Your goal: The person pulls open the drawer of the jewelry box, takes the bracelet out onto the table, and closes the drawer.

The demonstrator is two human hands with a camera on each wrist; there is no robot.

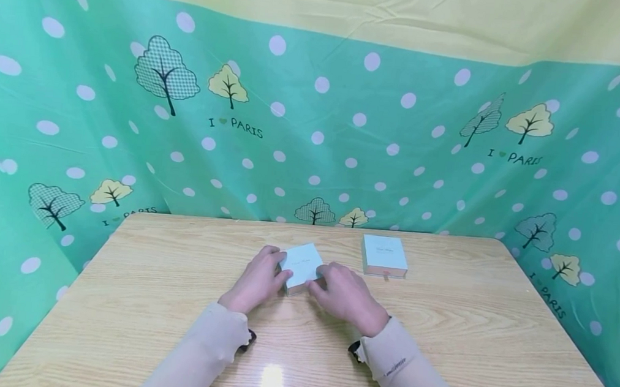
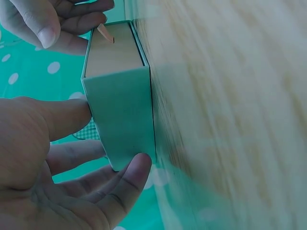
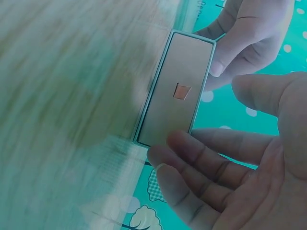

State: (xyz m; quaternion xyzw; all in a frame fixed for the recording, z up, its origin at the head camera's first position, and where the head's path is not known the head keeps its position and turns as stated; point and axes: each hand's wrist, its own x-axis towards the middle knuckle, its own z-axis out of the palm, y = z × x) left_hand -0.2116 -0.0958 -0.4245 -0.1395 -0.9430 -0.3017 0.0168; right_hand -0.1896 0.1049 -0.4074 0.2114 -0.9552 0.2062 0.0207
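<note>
A small pale-blue drawer box (image 1: pixel 302 263) sits at an angle on the table, between both hands. My left hand (image 1: pixel 259 280) holds its left side, with the thumb at the upper edge and fingers along the side in the left wrist view. Fingertips of my right hand (image 1: pixel 346 295) touch the box's right side; in the right wrist view that thumb stands apart from it. An orange ribbon tab (image 3: pixel 181 92) sticks out of the pale drawer front (image 3: pixel 168 117), which looks pushed in. The box's far side is hidden in the head view.
A second pale-blue box (image 1: pixel 385 250) with a pinkish front and small tab stands to the right, near the back of the wooden table (image 1: pixel 458 329). A green dotted curtain (image 1: pixel 318 102) hangs behind and along both sides.
</note>
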